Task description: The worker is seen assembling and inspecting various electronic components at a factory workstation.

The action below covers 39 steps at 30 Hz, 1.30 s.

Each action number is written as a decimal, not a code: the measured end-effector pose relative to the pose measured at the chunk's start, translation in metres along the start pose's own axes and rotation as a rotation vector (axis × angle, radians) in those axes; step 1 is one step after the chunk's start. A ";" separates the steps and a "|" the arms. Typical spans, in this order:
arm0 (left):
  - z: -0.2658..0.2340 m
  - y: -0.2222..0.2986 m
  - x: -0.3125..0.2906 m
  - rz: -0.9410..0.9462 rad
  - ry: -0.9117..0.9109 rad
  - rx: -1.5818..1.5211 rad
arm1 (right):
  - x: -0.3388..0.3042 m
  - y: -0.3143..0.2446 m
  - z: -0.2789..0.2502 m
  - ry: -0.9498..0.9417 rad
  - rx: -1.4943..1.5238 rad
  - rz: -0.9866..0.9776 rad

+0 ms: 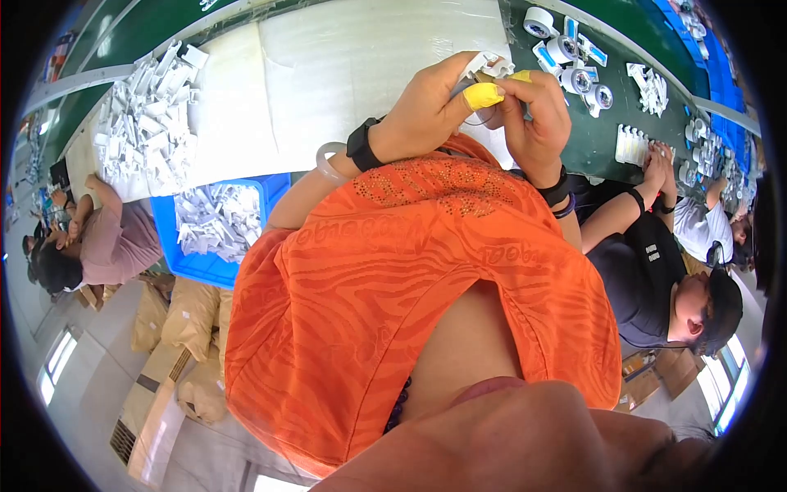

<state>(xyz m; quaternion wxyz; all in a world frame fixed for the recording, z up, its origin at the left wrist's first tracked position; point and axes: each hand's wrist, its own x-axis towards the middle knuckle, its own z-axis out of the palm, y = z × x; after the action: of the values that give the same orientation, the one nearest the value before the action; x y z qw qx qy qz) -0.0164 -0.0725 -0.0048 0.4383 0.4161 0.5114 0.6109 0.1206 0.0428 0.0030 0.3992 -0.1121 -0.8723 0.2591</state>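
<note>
Above the far side of my orange top, my left hand and my right hand meet over the table. Between them is a small white plastic part, its lower half hidden by my fingers. The left fingers are closed around it, with the yellow-wrapped thumb pressed on its near side. My right thumb and forefinger pinch at the same spot, and yellow wrapping covers that fingertip too. Something greyish and curved shows under the fingers, too covered to name. A black band sits on each wrist.
Loose white plastic parts form a heap on the left of the pale-covered table. A blue bin of similar parts stands nearer. Round white units lie at right, beside a co-worker's hands. Brown sacks stand behind.
</note>
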 end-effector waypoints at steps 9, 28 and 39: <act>-0.002 0.001 0.000 0.012 0.023 0.071 | -0.002 0.001 0.005 -0.014 -0.014 0.007; -0.013 -0.013 0.013 -0.135 -0.068 -0.053 | 0.005 0.012 0.012 -0.027 0.005 -0.032; -0.012 -0.016 0.011 -0.016 -0.058 0.005 | 0.004 0.010 0.010 -0.007 0.021 -0.061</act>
<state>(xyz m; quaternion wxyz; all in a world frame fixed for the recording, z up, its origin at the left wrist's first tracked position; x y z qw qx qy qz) -0.0292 -0.0635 -0.0216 0.4568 0.4306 0.5035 0.5937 0.1104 0.0492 -0.0056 0.4049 -0.0802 -0.8740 0.2564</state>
